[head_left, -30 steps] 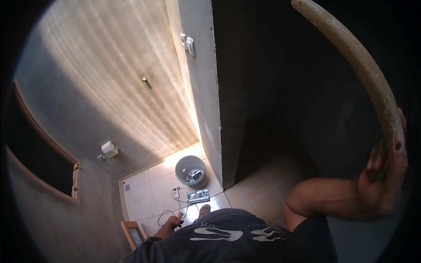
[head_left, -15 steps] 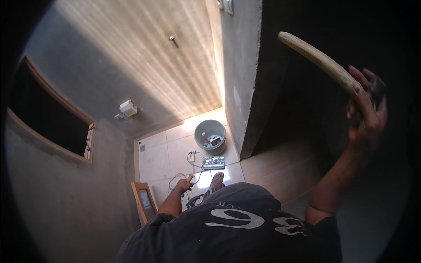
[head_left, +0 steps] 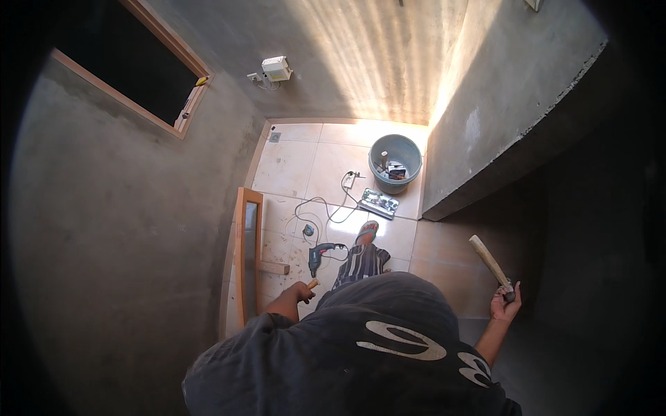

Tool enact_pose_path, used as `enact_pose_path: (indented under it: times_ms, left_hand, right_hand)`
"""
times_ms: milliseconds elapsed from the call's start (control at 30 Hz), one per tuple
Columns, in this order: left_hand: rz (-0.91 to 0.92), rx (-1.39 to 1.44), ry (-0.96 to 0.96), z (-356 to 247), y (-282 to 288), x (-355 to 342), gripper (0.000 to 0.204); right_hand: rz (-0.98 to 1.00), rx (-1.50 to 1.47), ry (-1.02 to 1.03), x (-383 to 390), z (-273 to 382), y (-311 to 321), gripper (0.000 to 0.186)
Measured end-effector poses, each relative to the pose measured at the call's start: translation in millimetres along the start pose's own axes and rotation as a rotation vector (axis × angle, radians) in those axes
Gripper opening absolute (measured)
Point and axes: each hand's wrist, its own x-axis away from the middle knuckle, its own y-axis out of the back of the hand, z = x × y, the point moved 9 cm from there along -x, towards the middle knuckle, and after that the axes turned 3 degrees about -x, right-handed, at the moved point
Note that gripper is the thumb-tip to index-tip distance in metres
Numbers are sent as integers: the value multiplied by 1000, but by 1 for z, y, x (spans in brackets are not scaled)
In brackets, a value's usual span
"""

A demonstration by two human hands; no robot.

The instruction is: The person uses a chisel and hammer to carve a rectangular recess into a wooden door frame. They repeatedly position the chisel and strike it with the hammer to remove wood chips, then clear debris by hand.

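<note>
My right hand [head_left: 505,309], out to the right, is closed around the dark head of a hammer [head_left: 490,261]. The hammer's pale wooden handle sticks out up and to the left. Low at the left, my left hand [head_left: 302,292] grips a short tan wooden handle [head_left: 313,283]; the tool's other end is hidden, so its kind does not show. Just beyond that hand, a dark blue power drill [head_left: 318,255] lies on the tiles with its cord. A small wood block [head_left: 275,268] is nearby, against a wooden frame with a glass pane [head_left: 252,200].
A grey bucket [head_left: 416,173] with tools inside stands near the wall corner. Beside it lie an open case of bits [head_left: 379,202] and a white power strip [head_left: 349,182] with trailing cord. A wall edge [head_left: 517,142] juts in at right. A window frame [head_left: 201,69] is at upper left.
My right hand has come down from high on the right, lowering the hammer. The view has shifted, so the drill and the wooden frame show more fully. Both hands keep their holds.
</note>
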Motion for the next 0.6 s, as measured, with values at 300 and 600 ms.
enact_pose_path:
  times_ms: [300, 600]
  left_hand:
    - [-262, 327, -105, -1, 106, 24, 32]
    - [-236, 238, -204, -36, 185, -23, 39]
  right_hand:
    - [-297, -213, -169, -21, -114, -30, 94]
    - [-100, 446, -264, -89, -208, -112, 75]
